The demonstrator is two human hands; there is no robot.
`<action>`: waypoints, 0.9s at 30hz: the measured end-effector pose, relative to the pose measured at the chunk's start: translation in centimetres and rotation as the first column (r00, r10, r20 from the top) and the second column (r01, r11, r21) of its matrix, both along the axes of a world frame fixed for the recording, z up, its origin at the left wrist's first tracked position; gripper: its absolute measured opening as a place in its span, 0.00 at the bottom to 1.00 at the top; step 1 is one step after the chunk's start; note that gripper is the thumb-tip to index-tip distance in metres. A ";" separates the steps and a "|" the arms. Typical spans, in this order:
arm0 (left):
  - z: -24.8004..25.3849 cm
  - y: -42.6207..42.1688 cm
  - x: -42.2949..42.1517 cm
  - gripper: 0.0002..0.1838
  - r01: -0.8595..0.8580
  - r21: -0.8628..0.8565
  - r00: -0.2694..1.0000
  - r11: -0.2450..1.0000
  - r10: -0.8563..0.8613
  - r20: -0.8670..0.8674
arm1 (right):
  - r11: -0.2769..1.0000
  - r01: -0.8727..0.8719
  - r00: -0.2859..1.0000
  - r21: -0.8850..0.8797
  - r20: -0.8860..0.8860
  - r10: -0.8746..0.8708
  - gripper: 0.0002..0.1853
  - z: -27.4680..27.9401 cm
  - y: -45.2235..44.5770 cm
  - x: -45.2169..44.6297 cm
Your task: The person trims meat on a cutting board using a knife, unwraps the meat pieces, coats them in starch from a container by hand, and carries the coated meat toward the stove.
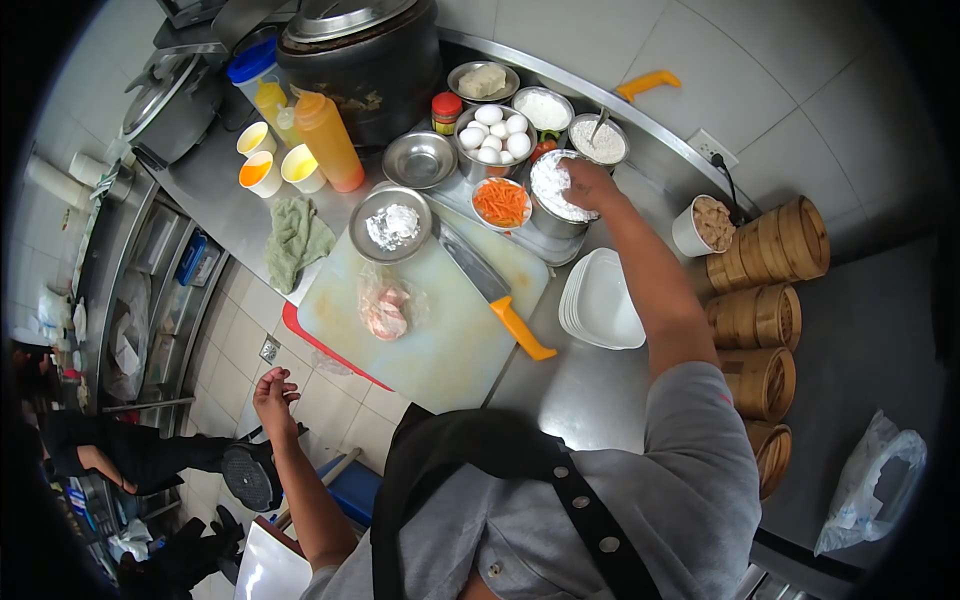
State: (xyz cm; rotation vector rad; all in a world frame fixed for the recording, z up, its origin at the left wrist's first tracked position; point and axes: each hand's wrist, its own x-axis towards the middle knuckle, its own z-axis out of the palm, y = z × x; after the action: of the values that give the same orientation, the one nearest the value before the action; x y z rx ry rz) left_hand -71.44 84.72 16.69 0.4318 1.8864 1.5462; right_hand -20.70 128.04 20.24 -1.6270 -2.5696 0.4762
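Note:
My right hand (590,186) reaches into a metal bowl of white powder (556,190); its fingertips are hidden in the powder. My left hand (275,398) hangs in the air left of the cutting board (440,345), fingers curled, and whether it holds anything is too small to tell. A metal plate with some white powder (393,227) rests at the board's upper left. Below it lies raw meat in a clear plastic bag (384,310). The orange-handled knife (500,297) lies across the board's right side. Shredded carrots (501,203) stand beside the powder bowl.
Behind are a bowl of eggs (492,136), an empty metal bowl (419,160) and sauce bottles (328,140). White dishes (602,300) and bamboo steamers (757,320) stand at right. A green cloth (297,240) lies left. Another person (130,450) is at lower left.

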 end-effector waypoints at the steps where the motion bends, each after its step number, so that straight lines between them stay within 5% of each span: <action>1: 0.1 0.0 0.0 0.09 -0.002 -0.002 1.000 1.000 0.002 -0.003 | 0.995 0.050 0.998 -0.089 -0.030 -0.053 0.28 0.9 0.0 -0.2; 4: 0.1 -0.4 0.0 0.10 -0.013 -0.003 1.000 1.000 0.013 0.003 | 0.984 0.034 0.981 -0.176 -0.181 -0.066 0.27 2.1 0.7 0.0; 8: -0.4 -0.8 -0.3 0.09 -0.012 -0.012 1.000 1.000 0.012 0.009 | 0.982 0.014 0.993 -0.188 -0.110 -0.035 0.27 0.5 1.5 0.9; 9: -0.4 -0.7 -0.1 0.09 -0.013 -0.012 1.000 1.000 0.013 0.014 | 0.996 -0.080 0.995 -0.033 0.051 0.082 0.27 0.6 0.6 0.5; 12: -0.2 -0.2 0.5 0.09 -0.010 -0.005 1.000 1.000 0.010 0.027 | 1.000 -0.024 0.992 0.010 0.121 0.023 0.29 0.8 -0.8 -0.7; 13: -0.2 0.0 0.6 0.09 -0.003 0.001 1.000 1.000 0.003 0.029 | 0.998 -0.026 0.993 0.056 0.114 0.019 0.29 0.5 -0.8 -0.6; 16: -0.1 -0.2 0.2 0.09 0.008 0.005 1.000 1.000 -0.008 0.018 | 0.978 0.065 0.994 -0.198 -0.073 -0.081 0.29 1.0 0.7 -0.1; 17: -0.1 -0.3 0.0 0.09 0.012 0.008 1.000 1.000 -0.012 0.013 | 0.994 0.008 0.988 -0.107 -0.152 -0.025 0.28 -0.1 1.5 0.6; 23: -0.7 -0.6 0.0 0.08 -0.016 -0.004 0.999 1.000 0.017 0.043 | 0.998 -0.044 0.994 -0.051 0.100 0.049 0.26 2.8 -2.2 -1.5; 27: -0.5 -0.5 0.4 0.08 -0.005 -0.014 0.999 1.000 0.006 0.036 | 0.999 0.045 0.996 -0.011 -0.073 -0.045 0.25 0.9 -0.6 -0.6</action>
State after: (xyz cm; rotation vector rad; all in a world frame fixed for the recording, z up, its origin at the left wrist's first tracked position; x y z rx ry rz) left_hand -71.06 84.24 16.23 0.3905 1.8705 1.5339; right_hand -21.34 127.48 21.17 -1.6345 -2.4767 0.5342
